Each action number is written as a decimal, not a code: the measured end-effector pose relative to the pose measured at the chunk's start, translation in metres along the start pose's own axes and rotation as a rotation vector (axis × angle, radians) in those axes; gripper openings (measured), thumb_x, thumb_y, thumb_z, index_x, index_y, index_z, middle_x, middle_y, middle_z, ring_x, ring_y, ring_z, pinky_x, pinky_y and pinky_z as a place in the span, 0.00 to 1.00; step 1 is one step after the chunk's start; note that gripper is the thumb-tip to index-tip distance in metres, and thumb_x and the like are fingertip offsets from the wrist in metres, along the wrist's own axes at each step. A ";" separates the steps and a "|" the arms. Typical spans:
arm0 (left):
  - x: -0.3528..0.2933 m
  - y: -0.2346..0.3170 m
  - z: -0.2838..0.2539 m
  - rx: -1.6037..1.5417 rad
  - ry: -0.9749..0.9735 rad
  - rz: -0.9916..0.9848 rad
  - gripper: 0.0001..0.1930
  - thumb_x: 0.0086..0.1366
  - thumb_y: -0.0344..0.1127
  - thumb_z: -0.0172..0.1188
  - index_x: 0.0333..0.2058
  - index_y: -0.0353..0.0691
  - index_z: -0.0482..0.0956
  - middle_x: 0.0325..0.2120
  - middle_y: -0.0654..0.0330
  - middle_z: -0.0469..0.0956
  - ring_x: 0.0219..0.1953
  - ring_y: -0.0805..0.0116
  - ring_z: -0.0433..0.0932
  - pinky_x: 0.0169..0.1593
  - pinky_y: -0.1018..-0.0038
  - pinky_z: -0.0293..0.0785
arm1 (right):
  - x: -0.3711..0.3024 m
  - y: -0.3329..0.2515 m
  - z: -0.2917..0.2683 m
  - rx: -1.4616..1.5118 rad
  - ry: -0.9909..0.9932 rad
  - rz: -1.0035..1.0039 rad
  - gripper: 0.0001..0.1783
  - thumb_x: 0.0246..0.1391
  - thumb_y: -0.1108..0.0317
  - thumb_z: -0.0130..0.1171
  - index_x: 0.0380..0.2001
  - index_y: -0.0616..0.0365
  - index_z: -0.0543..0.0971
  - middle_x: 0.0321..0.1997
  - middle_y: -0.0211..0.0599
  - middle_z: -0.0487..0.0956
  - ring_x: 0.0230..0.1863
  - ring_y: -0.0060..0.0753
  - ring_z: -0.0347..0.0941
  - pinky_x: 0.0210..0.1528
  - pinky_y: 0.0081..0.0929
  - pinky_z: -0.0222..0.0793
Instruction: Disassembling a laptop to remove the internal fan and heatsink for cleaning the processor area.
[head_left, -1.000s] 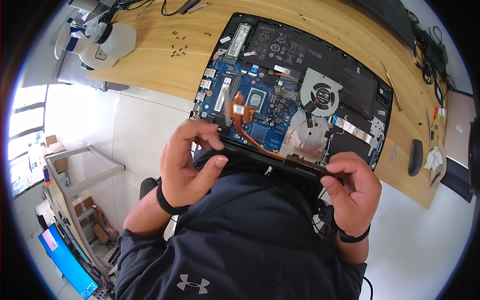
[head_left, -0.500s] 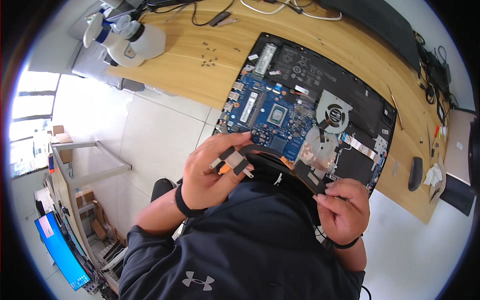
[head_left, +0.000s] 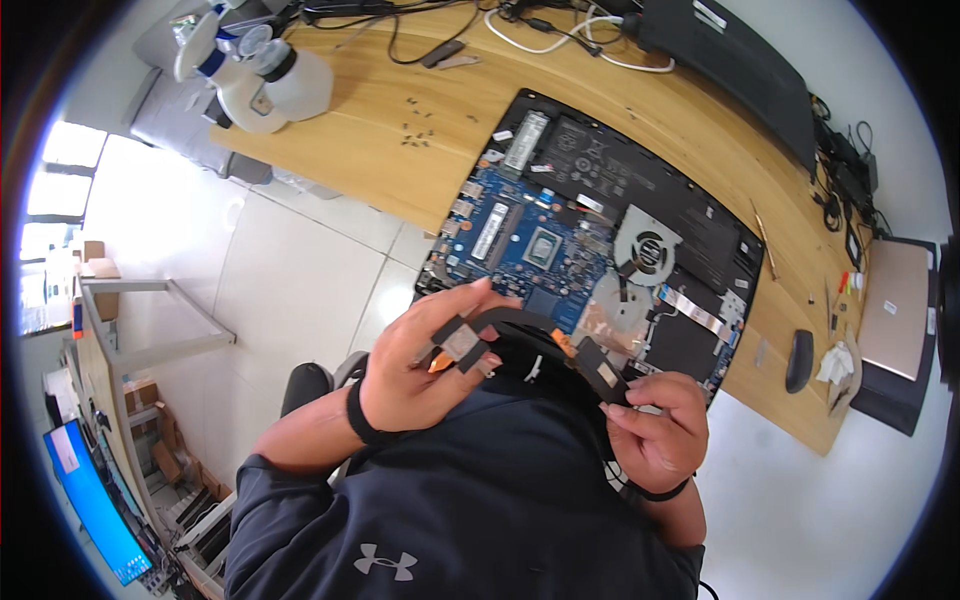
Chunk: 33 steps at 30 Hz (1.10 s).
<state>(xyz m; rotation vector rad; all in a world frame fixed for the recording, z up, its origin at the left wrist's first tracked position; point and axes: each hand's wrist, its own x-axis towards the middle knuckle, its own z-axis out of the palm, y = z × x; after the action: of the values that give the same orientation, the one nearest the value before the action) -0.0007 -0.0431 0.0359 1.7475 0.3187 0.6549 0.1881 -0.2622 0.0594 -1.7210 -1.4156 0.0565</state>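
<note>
Between both hands I hold a laptop heatsink with a dark bent heat pipe. My left hand grips its square metal contact plate end, the plate facing up. The black finned end is pinched between the thumb and fingers of my right hand. Just beyond lies an opened laptop, tilted on the table. Its blue motherboard shows a bare processor chip, a memory stick and an SSD. A cooling fan sits right of the board. The heatsink covers part of the laptop's near edge.
Small screws lie loose on the wooden table. Spray and pump bottles stand far left. A black monitor and cables are at the back. To the right are a screwdriver, a mouse and a closed laptop.
The view has shifted, so the table and laptop sit slightly lower and further left. Both hands keep hold of the heatsink; its plate is turned a little.
</note>
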 end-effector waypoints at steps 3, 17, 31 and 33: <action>-0.002 -0.001 -0.003 -0.198 -0.104 -0.034 0.38 0.67 0.19 0.61 0.72 0.37 0.57 0.58 0.41 0.77 0.49 0.65 0.80 0.54 0.69 0.77 | -0.001 0.003 0.003 0.053 0.051 -0.012 0.16 0.39 0.79 0.77 0.33 0.52 0.85 0.39 0.34 0.81 0.37 0.39 0.81 0.39 0.35 0.76; 0.011 -0.002 0.013 -0.363 -0.002 -0.112 0.29 0.67 0.22 0.66 0.63 0.34 0.65 0.47 0.48 0.80 0.46 0.67 0.81 0.51 0.70 0.79 | -0.006 0.011 0.001 0.256 0.098 0.115 0.16 0.41 0.80 0.77 0.34 0.57 0.84 0.40 0.37 0.81 0.36 0.37 0.79 0.38 0.32 0.75; 0.008 -0.003 0.013 -0.309 -0.019 -0.119 0.11 0.62 0.19 0.68 0.40 0.35 0.77 0.39 0.51 0.78 0.41 0.63 0.82 0.46 0.68 0.85 | -0.009 0.021 -0.001 0.537 0.121 0.261 0.19 0.44 0.85 0.75 0.41 0.65 0.83 0.44 0.45 0.81 0.41 0.33 0.80 0.43 0.25 0.76; 0.008 -0.005 0.013 -0.301 -0.043 -0.081 0.11 0.62 0.18 0.68 0.40 0.35 0.77 0.39 0.51 0.78 0.40 0.63 0.82 0.46 0.67 0.86 | -0.010 0.021 -0.002 0.519 0.123 0.267 0.19 0.43 0.84 0.76 0.41 0.64 0.83 0.44 0.45 0.81 0.41 0.33 0.80 0.43 0.25 0.77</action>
<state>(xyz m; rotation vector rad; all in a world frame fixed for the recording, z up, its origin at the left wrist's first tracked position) 0.0138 -0.0473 0.0314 1.4516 0.2459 0.5745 0.2016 -0.2706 0.0422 -1.4342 -0.9647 0.4201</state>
